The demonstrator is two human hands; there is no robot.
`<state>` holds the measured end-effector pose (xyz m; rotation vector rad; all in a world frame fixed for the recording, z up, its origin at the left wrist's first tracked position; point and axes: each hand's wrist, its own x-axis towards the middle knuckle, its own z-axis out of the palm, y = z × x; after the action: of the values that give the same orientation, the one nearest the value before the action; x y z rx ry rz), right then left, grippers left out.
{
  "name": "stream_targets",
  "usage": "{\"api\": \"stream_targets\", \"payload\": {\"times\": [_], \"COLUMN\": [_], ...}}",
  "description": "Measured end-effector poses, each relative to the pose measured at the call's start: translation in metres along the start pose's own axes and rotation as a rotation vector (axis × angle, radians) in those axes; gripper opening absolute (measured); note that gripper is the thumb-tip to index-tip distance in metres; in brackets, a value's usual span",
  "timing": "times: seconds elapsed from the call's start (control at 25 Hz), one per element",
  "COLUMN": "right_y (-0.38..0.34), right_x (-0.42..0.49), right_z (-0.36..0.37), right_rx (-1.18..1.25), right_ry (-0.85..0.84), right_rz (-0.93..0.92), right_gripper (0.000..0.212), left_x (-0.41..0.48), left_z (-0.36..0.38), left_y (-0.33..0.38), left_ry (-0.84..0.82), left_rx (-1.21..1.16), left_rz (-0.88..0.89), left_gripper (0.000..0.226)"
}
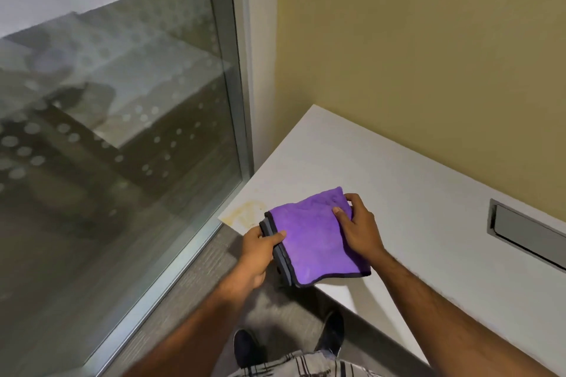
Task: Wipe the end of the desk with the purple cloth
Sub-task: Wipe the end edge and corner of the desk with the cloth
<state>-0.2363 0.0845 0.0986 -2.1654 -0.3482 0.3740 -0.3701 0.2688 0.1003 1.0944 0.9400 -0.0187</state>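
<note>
Both hands gripping the cloth [315, 239]: left hand [260, 249] pinching its grey-bound edge at 9 o'clock, right hand [356, 228] clamping the 2 o'clock corner. Cloth hovering folded over the table's [413, 193] near end. Looking soft, light, floppy; probably handling best bunched flat under one palm. Yellowish stain [245, 211] showing at 10 o'clock. Glass wall [122, 131] running beside.

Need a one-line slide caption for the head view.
Both hands, left and right, hold a folded purple cloth above the stained desk end.
</note>
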Motion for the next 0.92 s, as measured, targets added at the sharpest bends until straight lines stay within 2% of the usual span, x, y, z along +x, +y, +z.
{"api": "stream_targets", "payload": {"times": [0.12, 0.28, 0.36, 0.48, 0.56, 0.72, 0.8, 0.92], "right_y": [0.001, -0.007, -0.012, -0.016, -0.018, -0.018, -0.022, -0.029], "right_x": [-0.001, 0.008, 0.017, 0.045, 0.068, 0.113, 0.128, 0.125], "right_z": [0.033, 0.064, 0.072, 0.079, 0.084, 0.106, 0.121, 0.145], "right_rx": [-0.025, -0.126, -0.178, -0.262, -0.318, -0.404, -0.448, -0.479], "right_ry": [-0.077, -0.118, -0.131, -0.141, -0.154, -0.197, -0.183, -0.110], "right_rz": [0.081, 0.079, 0.031, -0.046, -0.096, -0.124, -0.107, -0.049], "right_gripper": [0.033, 0.031, 0.030, 0.031, 0.031, 0.028, 0.034, 0.059], "left_x": [0.004, 0.015, 0.021, 0.032, 0.040, 0.057, 0.067, 0.077], "left_z": [-0.027, -0.049, -0.051, -0.048, -0.044, -0.028, -0.018, -0.012], "left_y": [-0.011, -0.017, -0.018, -0.016, -0.016, -0.014, -0.012, -0.009], "left_ry": [0.070, 0.127, 0.132, 0.052, 0.019, 0.056, 0.089, 0.114], "left_rx": [0.133, 0.245, 0.255, 0.136, 0.093, 0.210, 0.272, 0.357], "left_rz": [0.072, 0.133, 0.102, -0.075, -0.130, -0.068, -0.026, 0.031], "left_gripper": [0.021, 0.022, 0.025, 0.017, 0.024, 0.041, 0.035, 0.017]}}
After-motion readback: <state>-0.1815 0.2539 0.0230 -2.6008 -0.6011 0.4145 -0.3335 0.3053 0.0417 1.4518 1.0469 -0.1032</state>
